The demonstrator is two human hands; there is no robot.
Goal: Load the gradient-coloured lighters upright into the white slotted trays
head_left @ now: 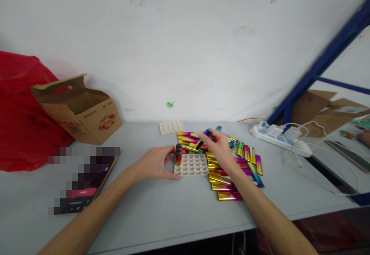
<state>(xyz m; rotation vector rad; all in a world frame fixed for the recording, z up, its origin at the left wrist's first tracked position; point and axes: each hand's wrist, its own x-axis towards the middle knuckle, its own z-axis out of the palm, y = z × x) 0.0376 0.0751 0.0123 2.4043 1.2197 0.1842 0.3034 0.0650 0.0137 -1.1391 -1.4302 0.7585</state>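
Note:
A pale tray with rows of round pockets [194,165] lies on the grey table. Several red and gold lighters with black tops [178,156] stand along its left column. My left hand [156,163] is at the tray's left edge, thumb and fingers apart around that corner, fingertips beside the standing lighters. Above the tray's right back corner, my right hand [218,147] pinches a dark blue lighter [204,139], which is tilted. Under and around my right hand lies a loose pile of shiny gold, pink, green and blue lighters [221,179].
Another pocketed tray [172,127] lies near the wall. On the left are an open cardboard box [96,120], a red bag [20,112] and a partly pixelated flat item [83,192]. A white power strip [280,140] with cables and a dark flat device [326,174] are at right.

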